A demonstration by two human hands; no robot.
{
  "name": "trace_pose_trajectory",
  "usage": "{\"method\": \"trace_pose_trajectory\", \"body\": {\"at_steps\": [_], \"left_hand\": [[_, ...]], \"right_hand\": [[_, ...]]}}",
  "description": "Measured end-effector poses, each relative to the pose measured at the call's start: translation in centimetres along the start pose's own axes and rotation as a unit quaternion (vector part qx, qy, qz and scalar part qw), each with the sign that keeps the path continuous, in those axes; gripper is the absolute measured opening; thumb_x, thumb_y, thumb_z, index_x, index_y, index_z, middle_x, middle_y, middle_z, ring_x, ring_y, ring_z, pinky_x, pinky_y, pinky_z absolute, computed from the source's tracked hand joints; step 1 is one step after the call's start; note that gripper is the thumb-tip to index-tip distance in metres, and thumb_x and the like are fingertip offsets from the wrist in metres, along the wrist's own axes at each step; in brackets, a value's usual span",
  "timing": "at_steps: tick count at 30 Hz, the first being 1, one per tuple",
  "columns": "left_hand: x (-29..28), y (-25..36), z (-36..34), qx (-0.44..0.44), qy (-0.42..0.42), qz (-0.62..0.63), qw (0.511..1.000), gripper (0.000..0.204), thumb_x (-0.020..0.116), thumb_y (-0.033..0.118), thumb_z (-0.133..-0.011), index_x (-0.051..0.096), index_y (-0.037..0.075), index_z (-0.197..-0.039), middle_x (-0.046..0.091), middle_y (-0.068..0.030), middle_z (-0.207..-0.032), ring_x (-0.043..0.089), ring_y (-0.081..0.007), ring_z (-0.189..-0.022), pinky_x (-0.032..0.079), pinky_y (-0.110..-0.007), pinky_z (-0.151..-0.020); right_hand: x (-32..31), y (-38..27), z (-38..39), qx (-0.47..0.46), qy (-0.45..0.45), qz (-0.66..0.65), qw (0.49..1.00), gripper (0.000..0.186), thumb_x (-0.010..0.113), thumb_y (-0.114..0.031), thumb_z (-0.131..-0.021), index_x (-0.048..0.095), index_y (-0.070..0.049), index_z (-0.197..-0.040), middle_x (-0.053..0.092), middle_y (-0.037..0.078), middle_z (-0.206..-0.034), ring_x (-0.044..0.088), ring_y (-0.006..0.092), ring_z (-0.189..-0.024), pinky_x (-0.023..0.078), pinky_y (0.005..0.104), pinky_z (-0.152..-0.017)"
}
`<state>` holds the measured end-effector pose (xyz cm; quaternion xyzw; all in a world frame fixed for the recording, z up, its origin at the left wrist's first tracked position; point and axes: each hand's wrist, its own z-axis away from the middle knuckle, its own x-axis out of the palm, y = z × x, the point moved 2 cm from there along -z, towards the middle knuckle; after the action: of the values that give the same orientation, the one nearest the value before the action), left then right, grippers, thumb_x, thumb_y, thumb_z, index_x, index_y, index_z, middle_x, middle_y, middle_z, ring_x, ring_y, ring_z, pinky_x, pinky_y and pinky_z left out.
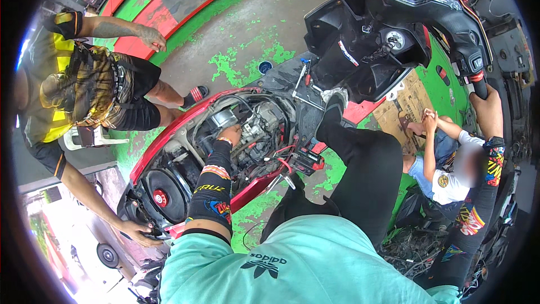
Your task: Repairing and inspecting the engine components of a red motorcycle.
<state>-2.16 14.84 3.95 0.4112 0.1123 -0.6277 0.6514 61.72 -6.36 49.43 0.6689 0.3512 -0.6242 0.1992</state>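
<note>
A red scooter [147, 155] stands below me with its body open and the engine [264, 126] bare. My left hand [229, 134] reaches into the engine bay beside a round metal part [224, 118]. Its fingers are curled; what they hold, if anything, is hidden. Far to the right, my right hand [488, 107] is wrapped round the handlebar grip [479, 85], which has a red band. The black front panel and cockpit [351, 56] fill the top right. A red fuel cap [161, 197] sits on a black tank at the scooter's rear.
A co-worker [84, 87] stands at the left, one hand on the scooter's tail. Another person [450, 163] sits at the right beside flattened cardboard [410, 104]. A T-shaped metal wrench [301, 87] lies on the footboard. A black-and-red battery [306, 160] with clamps rests near my leg.
</note>
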Motion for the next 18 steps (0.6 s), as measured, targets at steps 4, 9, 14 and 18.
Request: {"method": "trace_pose_trajectory", "body": {"at_steps": [4,9,14,18], "left_hand": [[0.1,-0.1,0.0,0.003,0.008,-0.008,1.0,0.033,0.048,0.032,-0.095,0.063,0.007,-0.112,0.068,-0.0222,-0.109,0.063,-0.0411,-0.106,0.048,-0.046,-0.094],[0.2,0.1,-0.2,-0.003,0.013,-0.009,1.0,0.034,0.048,0.032,-0.095,0.063,0.006,-0.112,0.067,-0.0229,-0.111,0.062,-0.0417,-0.107,0.048,-0.047,-0.094],[0.2,0.1,-0.3,-0.003,0.006,-0.025,1.0,0.036,0.048,0.033,-0.095,0.064,0.005,-0.113,0.067,-0.0227,-0.114,0.061,-0.0414,-0.109,0.047,-0.047,-0.096],[0.3,0.2,-0.1,-0.011,0.004,-0.031,0.999,0.043,0.046,0.033,-0.095,0.063,0.008,-0.125,0.064,-0.0233,-0.125,0.06,-0.0409,-0.117,0.045,-0.047,-0.102]], "right_hand": [[-0.3,-1.2,0.2,0.028,-0.02,-0.008,0.999,0.032,0.065,-0.013,-0.081,0.063,0.008,-0.105,0.061,0.012,-0.071,0.057,0.0182,-0.065,0.048,0.0383,-0.066],[-0.1,0.1,0.0,0.01,-0.012,-0.007,1.0,0.035,0.065,-0.014,-0.081,0.063,0.008,-0.108,0.063,0.013,-0.074,0.059,0.0189,-0.067,0.049,0.0384,-0.068],[-0.4,-0.6,0.2,0.014,-0.016,0.0,1.0,0.038,0.066,-0.014,-0.081,0.063,0.009,-0.111,0.065,0.016,-0.077,0.062,0.0202,-0.071,0.049,0.0378,-0.071],[-0.6,-0.9,0.3,0.034,-0.038,0.007,0.999,0.038,0.066,-0.014,-0.082,0.063,0.009,-0.112,0.066,0.016,-0.078,0.063,0.0203,-0.073,0.05,0.0376,-0.071]]}}
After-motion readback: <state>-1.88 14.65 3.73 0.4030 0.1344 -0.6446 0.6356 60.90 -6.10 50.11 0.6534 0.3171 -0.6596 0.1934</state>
